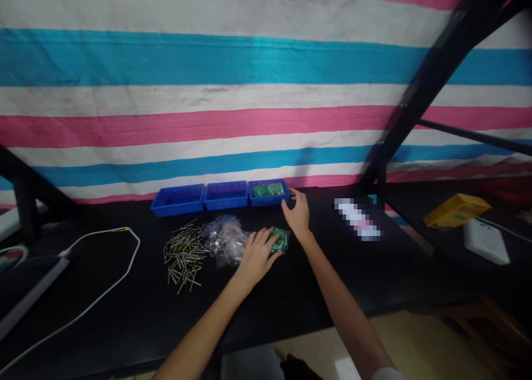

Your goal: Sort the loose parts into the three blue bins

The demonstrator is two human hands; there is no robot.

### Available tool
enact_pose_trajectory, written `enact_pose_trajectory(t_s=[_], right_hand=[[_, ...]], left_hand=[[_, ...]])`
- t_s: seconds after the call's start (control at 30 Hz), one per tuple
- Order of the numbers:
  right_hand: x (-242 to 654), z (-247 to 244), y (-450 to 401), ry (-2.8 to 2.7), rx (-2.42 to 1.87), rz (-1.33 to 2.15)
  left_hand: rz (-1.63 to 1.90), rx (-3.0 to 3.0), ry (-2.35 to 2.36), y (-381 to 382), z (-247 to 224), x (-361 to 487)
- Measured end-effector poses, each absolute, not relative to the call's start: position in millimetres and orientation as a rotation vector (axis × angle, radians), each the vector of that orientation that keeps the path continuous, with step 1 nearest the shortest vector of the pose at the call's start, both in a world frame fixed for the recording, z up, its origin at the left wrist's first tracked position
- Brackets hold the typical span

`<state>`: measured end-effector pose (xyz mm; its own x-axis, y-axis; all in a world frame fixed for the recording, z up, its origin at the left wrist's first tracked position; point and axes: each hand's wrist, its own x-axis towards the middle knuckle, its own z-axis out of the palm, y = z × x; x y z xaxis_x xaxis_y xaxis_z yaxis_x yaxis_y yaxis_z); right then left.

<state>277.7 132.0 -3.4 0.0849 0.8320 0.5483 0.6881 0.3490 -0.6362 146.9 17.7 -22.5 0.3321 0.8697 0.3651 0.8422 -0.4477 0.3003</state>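
Observation:
My left hand rests with spread fingers beside and partly over a clear bag of green pieces on the black table. My right hand is open at the right end of a blue tray, its fingertips near the tray's edge. Green packets lie in that tray. Two more blue trays, the middle one and the left one, stand in a row with it. Clear plastic bags lie left of my left hand, next to a loose pile of thin metallic and yellowish sticks.
A white cable curves across the left of the table. Toward the right are a blurred-out item, a yellow box and a white device. Black frame bars stand at both sides before a striped sheet.

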Motion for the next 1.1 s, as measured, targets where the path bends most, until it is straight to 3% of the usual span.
enact_pose_trajectory(t_s=[0.23, 0.6, 0.83, 1.1], right_hand=[[279, 1, 124, -1.975, -1.516, 0.434], [281, -11, 122, -2.378, -1.225, 0.659], [273, -9, 123, -2.104, -1.198, 0.582], [256, 0, 117, -1.753, -1.026, 1.007]], left_hand=[[0.927, 2.401, 1.849, 17, -23, 146], [1.18, 2.052, 1.903, 19, -10, 139], [1.425, 1.881, 1.796, 26, -10, 132], [1.557, 1.664, 1.727, 32, -12, 125]])
